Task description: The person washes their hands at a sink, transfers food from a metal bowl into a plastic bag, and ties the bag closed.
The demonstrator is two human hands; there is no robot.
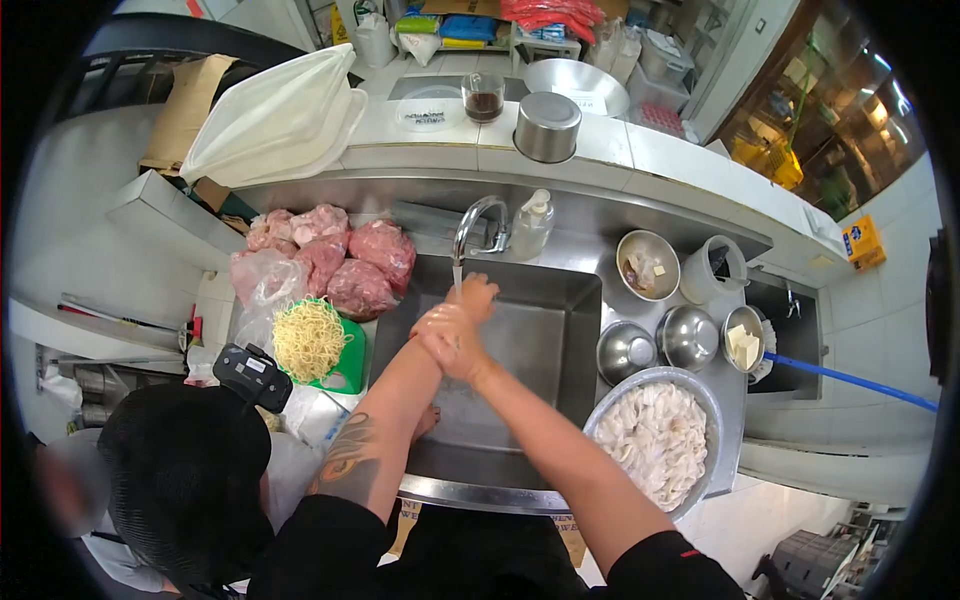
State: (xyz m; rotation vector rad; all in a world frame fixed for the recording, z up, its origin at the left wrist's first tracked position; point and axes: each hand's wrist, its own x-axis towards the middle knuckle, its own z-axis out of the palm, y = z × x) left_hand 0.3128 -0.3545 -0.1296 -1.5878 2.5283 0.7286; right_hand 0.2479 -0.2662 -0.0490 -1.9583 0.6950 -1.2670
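Note:
Water runs from the curved faucet (478, 222) over my left hand (480, 294), which is stretched out above the steel sink (550, 400). That hand holds nothing; its fingers look loosely apart, though partly turned from view. My right hand (450, 337) is closed around my left wrist, its fingers wrapped over the top. Below my left forearm, part of another person's hand (427, 421) shows at the sink's left side. A clear pump bottle (533, 224) stands behind the sink, right of the faucet.
Bagged raw meat (362, 285) and noodles (309, 340) on a green tray (350, 365) lie left of the sink. A tub of pale meat strips (652, 440) and steel bowls (687, 337) stand right. A person in a black cap (190, 480) is close at my left.

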